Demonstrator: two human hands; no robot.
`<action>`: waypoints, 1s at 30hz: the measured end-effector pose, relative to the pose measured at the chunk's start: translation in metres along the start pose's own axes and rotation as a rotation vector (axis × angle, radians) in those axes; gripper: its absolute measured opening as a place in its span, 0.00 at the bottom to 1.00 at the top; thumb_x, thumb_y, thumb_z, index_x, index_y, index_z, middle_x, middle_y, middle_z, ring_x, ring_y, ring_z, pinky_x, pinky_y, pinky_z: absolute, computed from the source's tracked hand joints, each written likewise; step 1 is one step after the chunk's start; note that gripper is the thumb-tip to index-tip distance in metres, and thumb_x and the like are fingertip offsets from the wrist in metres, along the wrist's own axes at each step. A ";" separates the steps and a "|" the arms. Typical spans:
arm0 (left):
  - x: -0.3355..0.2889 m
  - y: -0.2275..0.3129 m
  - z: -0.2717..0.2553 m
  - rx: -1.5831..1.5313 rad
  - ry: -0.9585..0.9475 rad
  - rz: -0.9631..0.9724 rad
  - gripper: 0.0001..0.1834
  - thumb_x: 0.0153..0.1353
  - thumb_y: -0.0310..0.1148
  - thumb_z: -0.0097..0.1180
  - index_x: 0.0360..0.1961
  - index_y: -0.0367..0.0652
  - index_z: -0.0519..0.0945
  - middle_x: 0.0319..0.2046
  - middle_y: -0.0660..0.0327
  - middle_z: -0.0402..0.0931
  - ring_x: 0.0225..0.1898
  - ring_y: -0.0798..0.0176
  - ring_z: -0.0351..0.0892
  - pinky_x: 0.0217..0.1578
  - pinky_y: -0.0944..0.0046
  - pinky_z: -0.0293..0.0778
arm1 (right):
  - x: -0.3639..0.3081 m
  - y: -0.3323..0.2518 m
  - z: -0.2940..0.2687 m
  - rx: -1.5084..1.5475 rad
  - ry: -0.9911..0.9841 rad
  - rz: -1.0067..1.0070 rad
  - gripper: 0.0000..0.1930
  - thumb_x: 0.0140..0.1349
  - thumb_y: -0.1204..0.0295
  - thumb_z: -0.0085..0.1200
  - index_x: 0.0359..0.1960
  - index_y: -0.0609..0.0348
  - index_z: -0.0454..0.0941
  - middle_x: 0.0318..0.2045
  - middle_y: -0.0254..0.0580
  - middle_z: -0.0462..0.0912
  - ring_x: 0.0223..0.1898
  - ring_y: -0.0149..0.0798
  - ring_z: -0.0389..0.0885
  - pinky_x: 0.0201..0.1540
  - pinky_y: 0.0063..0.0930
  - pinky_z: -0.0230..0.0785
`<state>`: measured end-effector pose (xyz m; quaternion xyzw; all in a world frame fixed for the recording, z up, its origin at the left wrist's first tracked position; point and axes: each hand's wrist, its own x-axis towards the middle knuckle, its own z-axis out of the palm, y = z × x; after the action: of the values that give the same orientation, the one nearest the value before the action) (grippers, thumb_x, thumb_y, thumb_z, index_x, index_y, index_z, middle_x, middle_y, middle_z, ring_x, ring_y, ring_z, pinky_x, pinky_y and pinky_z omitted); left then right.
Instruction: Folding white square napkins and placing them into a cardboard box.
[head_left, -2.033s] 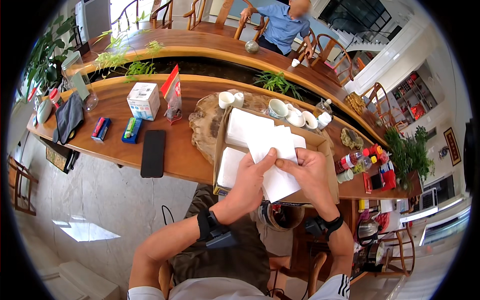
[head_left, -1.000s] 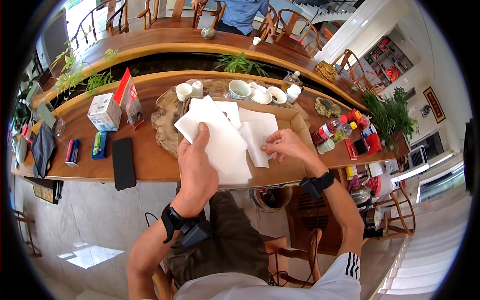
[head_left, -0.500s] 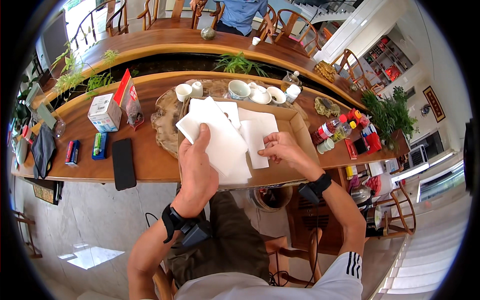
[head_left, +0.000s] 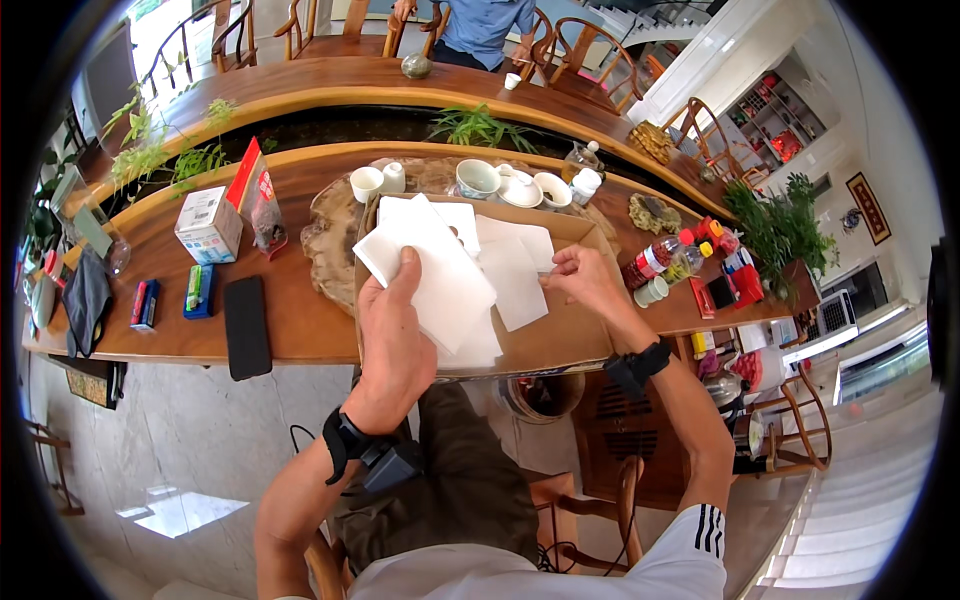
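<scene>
My left hand (head_left: 395, 335) is closed on a stack of white paper sheets (head_left: 432, 278), thumb on top. The stack slants over a shallow cardboard box (head_left: 572, 338). At the right side of the box, my right hand (head_left: 590, 283) pinches the edge of a separate white sheet (head_left: 514, 284) between thumb and fingers. This sheet is spread out and partly overlaps other white paper lying in the box. What lies beneath the papers is mostly hidden.
Tea cups and a lidded bowl (head_left: 519, 187) stand behind the box. Bottles (head_left: 657, 256) are to the right. A black phone (head_left: 247, 328), a white carton (head_left: 209, 226) and a red-topped pouch (head_left: 262, 205) sit left. A person in blue (head_left: 485, 30) is across the table.
My right hand has moved right and slightly up. The sheet it pinches, folded or narrow before, now lies wider to the right. My left hand stays in place.
</scene>
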<state>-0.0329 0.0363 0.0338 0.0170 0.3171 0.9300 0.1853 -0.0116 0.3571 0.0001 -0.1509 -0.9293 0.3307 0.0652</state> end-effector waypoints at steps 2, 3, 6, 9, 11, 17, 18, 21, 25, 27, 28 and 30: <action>-0.002 0.002 0.001 0.018 -0.006 -0.005 0.21 0.80 0.37 0.48 0.65 0.32 0.73 0.57 0.52 0.82 0.55 0.56 0.84 0.56 0.52 0.82 | -0.003 -0.007 0.000 0.099 -0.106 0.106 0.28 0.50 0.63 0.79 0.47 0.72 0.82 0.30 0.42 0.89 0.33 0.35 0.88 0.31 0.28 0.80; -0.001 0.001 0.001 0.016 -0.009 -0.006 0.21 0.80 0.37 0.48 0.65 0.32 0.73 0.57 0.52 0.82 0.55 0.56 0.84 0.56 0.52 0.82 | -0.005 -0.007 -0.002 0.098 -0.103 0.107 0.28 0.50 0.63 0.79 0.47 0.72 0.82 0.30 0.42 0.89 0.33 0.35 0.88 0.31 0.28 0.80; 0.000 -0.001 -0.002 0.017 0.012 -0.021 0.22 0.80 0.37 0.48 0.65 0.32 0.73 0.57 0.52 0.82 0.55 0.56 0.84 0.56 0.52 0.82 | -0.006 -0.013 -0.003 0.162 -0.176 0.152 0.27 0.56 0.64 0.76 0.50 0.70 0.78 0.35 0.41 0.86 0.32 0.32 0.84 0.33 0.27 0.78; 0.001 -0.002 -0.002 -0.012 0.012 -0.015 0.21 0.80 0.37 0.48 0.65 0.32 0.74 0.56 0.52 0.83 0.54 0.56 0.85 0.56 0.52 0.82 | -0.012 -0.010 -0.010 0.198 -0.210 0.253 0.22 0.56 0.65 0.76 0.44 0.67 0.81 0.32 0.38 0.86 0.31 0.31 0.84 0.32 0.25 0.77; 0.001 -0.001 0.000 -0.011 0.002 -0.018 0.21 0.80 0.37 0.49 0.65 0.32 0.74 0.56 0.52 0.83 0.54 0.56 0.85 0.56 0.52 0.82 | -0.013 -0.004 -0.008 0.263 -0.286 0.212 0.16 0.56 0.68 0.76 0.38 0.62 0.82 0.29 0.36 0.85 0.27 0.29 0.82 0.30 0.23 0.74; 0.002 -0.003 -0.002 -0.011 0.027 -0.020 0.21 0.80 0.36 0.48 0.64 0.32 0.75 0.55 0.52 0.83 0.54 0.56 0.85 0.56 0.53 0.82 | -0.010 -0.002 0.009 0.397 -0.288 0.254 0.13 0.55 0.74 0.77 0.35 0.61 0.82 0.28 0.35 0.85 0.25 0.27 0.80 0.27 0.21 0.70; 0.002 -0.004 -0.002 -0.012 0.024 -0.016 0.21 0.80 0.36 0.48 0.64 0.32 0.75 0.55 0.52 0.83 0.54 0.56 0.85 0.56 0.53 0.82 | -0.009 0.001 0.012 0.396 -0.286 0.250 0.13 0.55 0.74 0.77 0.35 0.61 0.82 0.28 0.35 0.85 0.25 0.27 0.80 0.27 0.21 0.70; 0.003 -0.004 -0.002 -0.003 0.036 -0.017 0.20 0.80 0.36 0.48 0.64 0.32 0.75 0.56 0.52 0.83 0.53 0.56 0.86 0.55 0.53 0.83 | -0.009 -0.001 0.018 0.352 -0.235 0.248 0.14 0.52 0.76 0.77 0.35 0.64 0.83 0.27 0.33 0.83 0.25 0.25 0.78 0.25 0.23 0.68; 0.003 -0.004 0.001 -0.028 0.077 -0.036 0.16 0.80 0.37 0.50 0.58 0.37 0.78 0.49 0.59 0.84 0.46 0.61 0.86 0.47 0.56 0.83 | -0.015 -0.003 0.009 0.357 -0.189 0.125 0.10 0.53 0.78 0.73 0.35 0.63 0.83 0.27 0.29 0.81 0.28 0.22 0.76 0.30 0.21 0.64; 0.003 -0.002 0.000 -0.028 0.085 -0.041 0.16 0.80 0.37 0.50 0.58 0.37 0.78 0.49 0.58 0.84 0.46 0.60 0.86 0.47 0.56 0.83 | -0.018 -0.013 0.001 0.400 -0.178 0.066 0.09 0.54 0.79 0.70 0.35 0.62 0.83 0.27 0.28 0.81 0.29 0.22 0.75 0.31 0.20 0.63; 0.002 -0.001 0.000 -0.022 0.075 -0.053 0.17 0.81 0.37 0.49 0.60 0.35 0.76 0.51 0.56 0.84 0.49 0.58 0.86 0.51 0.53 0.83 | -0.020 -0.018 -0.006 0.402 -0.177 0.037 0.08 0.56 0.79 0.68 0.36 0.62 0.83 0.27 0.27 0.81 0.29 0.21 0.75 0.33 0.19 0.63; 0.002 0.000 0.000 -0.021 0.064 -0.057 0.19 0.81 0.36 0.48 0.63 0.33 0.74 0.54 0.53 0.83 0.52 0.55 0.86 0.55 0.50 0.83 | -0.030 -0.045 -0.020 0.403 -0.161 -0.014 0.05 0.60 0.81 0.64 0.36 0.61 0.83 0.29 0.26 0.81 0.32 0.20 0.76 0.35 0.18 0.64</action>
<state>-0.0345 0.0368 0.0335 -0.0237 0.3132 0.9277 0.2017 0.0103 0.3260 0.0436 -0.1016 -0.8475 0.5205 0.0221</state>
